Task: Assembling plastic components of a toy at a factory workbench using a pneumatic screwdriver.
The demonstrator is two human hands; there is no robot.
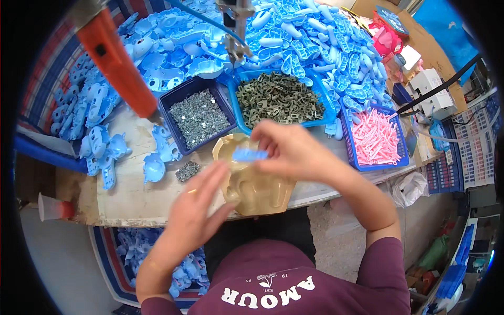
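Note:
My right hand [294,149] pinches a small light blue plastic part [249,154] between thumb and fingers. The part is a little blurred and sits above a tan moulded fixture [262,197] with shaped hollows, at the table's front edge. Beside the fixture's left side, my left hand [197,205] has its fingers stretched out, with nothing seen in it. Beyond the hands stands a dark blue tray of small metal screws [197,118]. Next to it is a bright blue tray of dark olive-coloured small parts [278,100].
An orange power screwdriver [115,65] hangs at the upper left. Light blue plastic shells [157,44] are heaped across the back. A blue basket of pink sticks [375,137] stands right. Loose screws [187,171] lie near my left hand. A clear cup [52,207] is far left.

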